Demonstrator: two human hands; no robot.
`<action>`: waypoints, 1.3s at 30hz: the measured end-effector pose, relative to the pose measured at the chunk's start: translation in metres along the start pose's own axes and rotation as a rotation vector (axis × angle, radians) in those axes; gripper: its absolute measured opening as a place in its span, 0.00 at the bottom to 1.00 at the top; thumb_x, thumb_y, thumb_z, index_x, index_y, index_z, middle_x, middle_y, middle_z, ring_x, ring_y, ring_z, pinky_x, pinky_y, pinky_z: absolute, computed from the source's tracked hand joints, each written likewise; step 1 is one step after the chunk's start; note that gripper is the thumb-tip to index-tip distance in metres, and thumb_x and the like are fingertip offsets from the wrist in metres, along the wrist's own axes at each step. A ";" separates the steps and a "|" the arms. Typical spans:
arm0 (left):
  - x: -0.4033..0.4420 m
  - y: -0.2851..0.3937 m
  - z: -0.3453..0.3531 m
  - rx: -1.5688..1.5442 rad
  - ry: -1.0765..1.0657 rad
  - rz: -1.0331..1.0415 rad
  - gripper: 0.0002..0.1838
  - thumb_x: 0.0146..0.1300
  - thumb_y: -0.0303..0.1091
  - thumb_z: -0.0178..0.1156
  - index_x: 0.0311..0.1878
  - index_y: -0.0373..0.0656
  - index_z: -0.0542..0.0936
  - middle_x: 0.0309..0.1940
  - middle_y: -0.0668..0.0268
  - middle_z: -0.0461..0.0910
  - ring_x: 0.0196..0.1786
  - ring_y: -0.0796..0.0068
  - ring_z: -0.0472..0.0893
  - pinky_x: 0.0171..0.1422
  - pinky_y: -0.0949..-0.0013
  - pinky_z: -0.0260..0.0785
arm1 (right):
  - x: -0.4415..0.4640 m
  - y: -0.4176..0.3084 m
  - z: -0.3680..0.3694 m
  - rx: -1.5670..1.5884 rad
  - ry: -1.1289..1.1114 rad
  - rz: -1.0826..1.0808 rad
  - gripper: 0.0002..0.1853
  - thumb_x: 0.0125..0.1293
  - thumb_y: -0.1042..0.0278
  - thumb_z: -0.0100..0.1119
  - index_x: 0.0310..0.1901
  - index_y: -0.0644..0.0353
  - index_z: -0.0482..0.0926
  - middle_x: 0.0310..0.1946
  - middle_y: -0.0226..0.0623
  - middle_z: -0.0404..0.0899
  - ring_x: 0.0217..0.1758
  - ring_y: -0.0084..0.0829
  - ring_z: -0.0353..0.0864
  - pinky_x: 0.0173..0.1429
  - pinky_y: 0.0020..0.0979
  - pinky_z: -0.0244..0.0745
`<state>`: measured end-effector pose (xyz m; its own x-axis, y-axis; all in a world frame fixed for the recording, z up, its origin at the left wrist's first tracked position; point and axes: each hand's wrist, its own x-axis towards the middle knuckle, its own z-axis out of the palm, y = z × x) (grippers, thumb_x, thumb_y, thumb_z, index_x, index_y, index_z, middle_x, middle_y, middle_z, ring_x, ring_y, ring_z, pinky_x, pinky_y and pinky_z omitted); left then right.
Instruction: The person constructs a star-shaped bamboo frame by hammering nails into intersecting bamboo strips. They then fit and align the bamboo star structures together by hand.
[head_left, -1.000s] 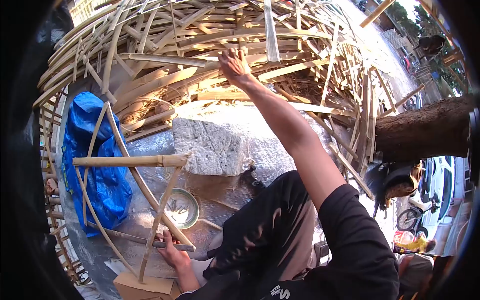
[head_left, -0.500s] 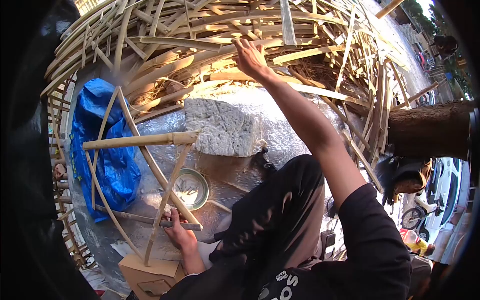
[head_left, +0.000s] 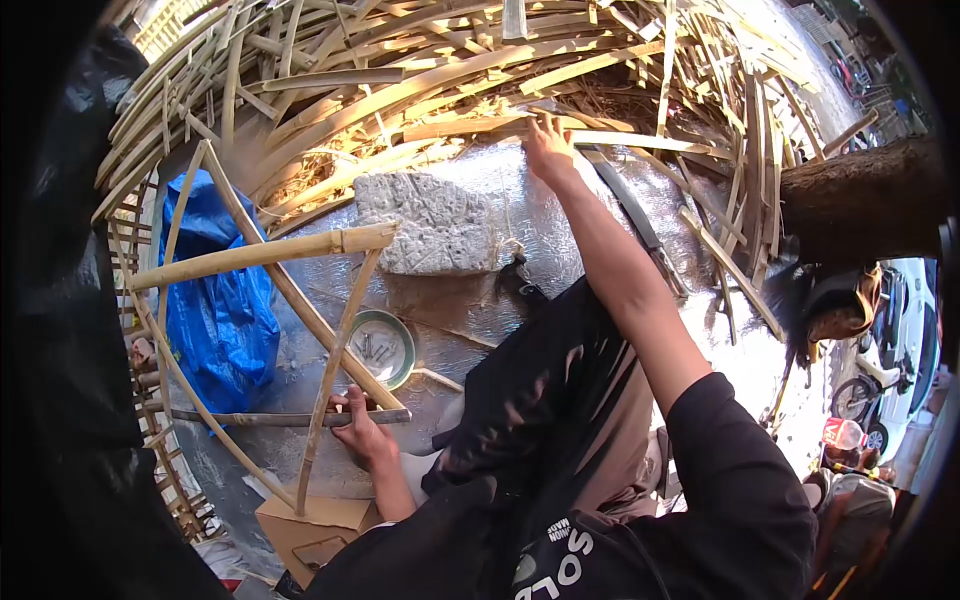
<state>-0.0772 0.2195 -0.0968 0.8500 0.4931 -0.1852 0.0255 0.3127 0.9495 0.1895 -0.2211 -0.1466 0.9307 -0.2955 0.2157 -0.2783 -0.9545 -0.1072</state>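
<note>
My left hand [head_left: 366,438] is closed round the lower corner of a bamboo frame [head_left: 262,258], made of split and round bamboo pieces joined at angles. The frame tilts over the floor at the left. At the near edge of a large bamboo pile [head_left: 440,85], my right hand [head_left: 550,152] reaches out with fingers apart, close to a pale bamboo strip [head_left: 650,143]. Whether the fingertips touch the strip I cannot tell. A long dark-bladed knife [head_left: 627,203] lies just right of my right forearm, on the silvery floor sheet.
A rough grey stone block [head_left: 425,225] sits in front of me, with a green-rimmed bowl [head_left: 383,350] of small pieces nearer. Blue tarp [head_left: 220,330] lies at left, a cardboard box [head_left: 315,530] below it. A thick log [head_left: 860,195] juts in from the right.
My right hand has moved right and back toward me, from over the pile to its near edge. The knife now shows beside my forearm. My left hand keeps its hold, and the view has shifted slightly.
</note>
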 end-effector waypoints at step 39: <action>0.009 -0.013 -0.012 -0.007 -0.095 -0.052 0.12 0.70 0.34 0.67 0.46 0.44 0.73 0.41 0.66 0.78 0.43 0.76 0.79 0.51 0.69 0.73 | -0.014 0.015 -0.094 1.652 -0.173 1.292 0.31 0.75 0.40 0.49 0.71 0.50 0.65 0.74 0.43 0.59 0.63 0.40 0.67 0.46 0.50 0.75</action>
<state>-0.0767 0.2295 -0.1134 0.8935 0.3974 -0.2091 0.0676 0.3413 0.9375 0.1503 -0.2347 -0.0602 0.4612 -0.5045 -0.7299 -0.3011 0.6848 -0.6636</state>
